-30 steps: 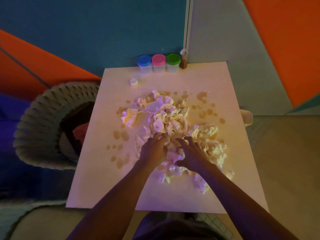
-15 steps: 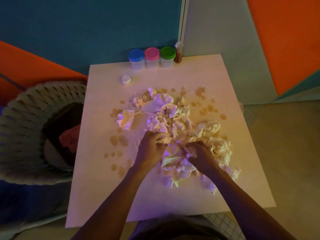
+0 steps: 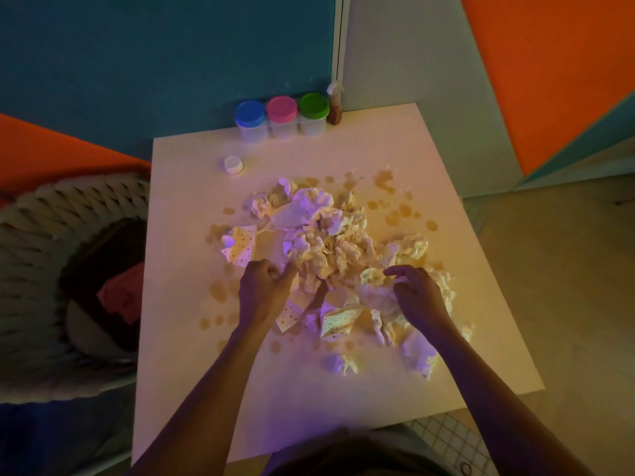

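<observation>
On the white table (image 3: 309,400), a pile (image 3: 330,249) of crumpled pale paper is heaped in the middle, spreading from near the far stains to the near right part of the top. At the pile's near left edge, the left hand (image 3: 263,290) lies knuckles up with its fingers curled in, pinching a fold of the crumpled paper at its fingertips. Beside it, the right hand (image 3: 419,297) is over the pile's near right part, fingers bent and spread like a claw, the tips at the paper; whether it has any grip I cannot tell. Between the two wrists lie two flat spotted scraps (image 3: 338,321), one partly under the left hand. Another spotted scrap (image 3: 240,247) sits at the pile's left side, just beyond the left hand. Brown stains (image 3: 218,288) dot the table to the left of the pile and beyond it. Along the far edge stand three tubs in a row touching each other, lidded blue (image 3: 250,113), pink (image 3: 281,109) and green (image 3: 313,105), with a small brown bottle (image 3: 335,109) just beside the green one. A white cap (image 3: 233,164) lies apart, nearer than the tubs. Left of the table is a woven chair (image 3: 37,269) holding something dark and a red cloth (image 3: 122,297).
</observation>
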Demonstrator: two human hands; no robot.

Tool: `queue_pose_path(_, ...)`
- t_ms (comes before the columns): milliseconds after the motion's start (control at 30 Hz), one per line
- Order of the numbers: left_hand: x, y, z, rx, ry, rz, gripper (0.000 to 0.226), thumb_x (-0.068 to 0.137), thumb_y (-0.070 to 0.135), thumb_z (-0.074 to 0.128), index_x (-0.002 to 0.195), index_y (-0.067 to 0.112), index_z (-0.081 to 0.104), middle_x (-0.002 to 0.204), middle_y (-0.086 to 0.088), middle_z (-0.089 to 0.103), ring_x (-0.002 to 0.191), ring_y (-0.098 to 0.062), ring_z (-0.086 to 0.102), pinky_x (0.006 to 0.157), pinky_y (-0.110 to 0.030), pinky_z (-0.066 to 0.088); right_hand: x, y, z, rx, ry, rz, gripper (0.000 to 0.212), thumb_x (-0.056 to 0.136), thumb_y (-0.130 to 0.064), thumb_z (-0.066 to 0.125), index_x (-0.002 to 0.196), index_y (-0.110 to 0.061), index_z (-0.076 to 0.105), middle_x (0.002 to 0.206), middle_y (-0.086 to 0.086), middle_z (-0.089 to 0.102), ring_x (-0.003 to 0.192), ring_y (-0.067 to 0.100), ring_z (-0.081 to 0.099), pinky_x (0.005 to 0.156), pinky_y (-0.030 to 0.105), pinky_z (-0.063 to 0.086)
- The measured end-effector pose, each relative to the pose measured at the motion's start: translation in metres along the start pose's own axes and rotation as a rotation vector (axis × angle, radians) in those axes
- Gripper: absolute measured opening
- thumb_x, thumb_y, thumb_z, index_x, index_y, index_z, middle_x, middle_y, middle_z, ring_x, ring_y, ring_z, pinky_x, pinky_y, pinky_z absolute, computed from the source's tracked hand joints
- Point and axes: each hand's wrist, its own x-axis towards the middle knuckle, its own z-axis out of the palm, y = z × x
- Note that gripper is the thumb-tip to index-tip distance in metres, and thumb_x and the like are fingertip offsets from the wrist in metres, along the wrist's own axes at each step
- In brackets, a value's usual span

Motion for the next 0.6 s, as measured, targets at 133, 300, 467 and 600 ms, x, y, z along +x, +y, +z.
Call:
queue_pose_path(133, 0.001, -0.004, 0.019, 0.151, -0.107, -0.010, 0.035, 0.074, 0.044, 0.074, 0.073, 0.013, 0.058, 0.075, -0.004, 0.063, 0.071, -0.026, 0.061, 0.061, -0.029, 0.038, -0.002, -0.003, -0.005, 0.165, 0.075, 0.152, 0.036, 0.077, -0.021, 0.039, 0.077, -0.027, 0.075, 0.094, 0.009, 0.068, 0.074, 0.025, 0.065, 0.069, 0.038, 0.056)
queue_pose_path(300, -0.002, -0.001, 0.029, 0.181, -0.124, -0.032, 0.037, 0.078, 0.049, 0.073, 0.082, 0.016, 0.057, 0.086, -0.004, 0.067, 0.082, -0.030, 0.063, 0.066, -0.032, 0.043, -0.010, -0.008, -0.015, 0.386, 0.140, 0.398, 0.032, 0.083, -0.018, 0.045, 0.071, -0.016, 0.075, 0.072, 0.007, 0.072, 0.068, 0.031, 0.064, 0.060, 0.041, 0.054)
queue_pose_path(467, -0.002, 0.003, 0.023, 0.112, -0.127, -0.072, 0.015, 0.081, 0.026, 0.062, 0.090, 0.019, 0.052, 0.084, 0.001, 0.062, 0.084, -0.030, 0.062, 0.069, -0.033, 0.043, -0.017, -0.008, -0.026, 0.432, 0.064, 0.461, 0.046, 0.080, -0.052, 0.072, 0.078, -0.006, 0.073, 0.062, 0.004, 0.068, 0.056, 0.023, 0.061, 0.059, 0.034, 0.052)
queue_pose_path(600, -0.008, 0.002, 0.015, 0.111, -0.132, -0.018, 0.029, 0.089, 0.026, 0.057, 0.119, 0.026, 0.057, 0.108, -0.003, 0.067, 0.096, -0.031, 0.063, 0.084, -0.037, 0.050, -0.021, -0.004, -0.032, 0.450, -0.043, 0.452, 0.042, 0.067, -0.044, 0.087, 0.080, -0.006, 0.072, 0.060, 0.004, 0.059, 0.050, 0.018, 0.051, 0.049, 0.024, 0.045)
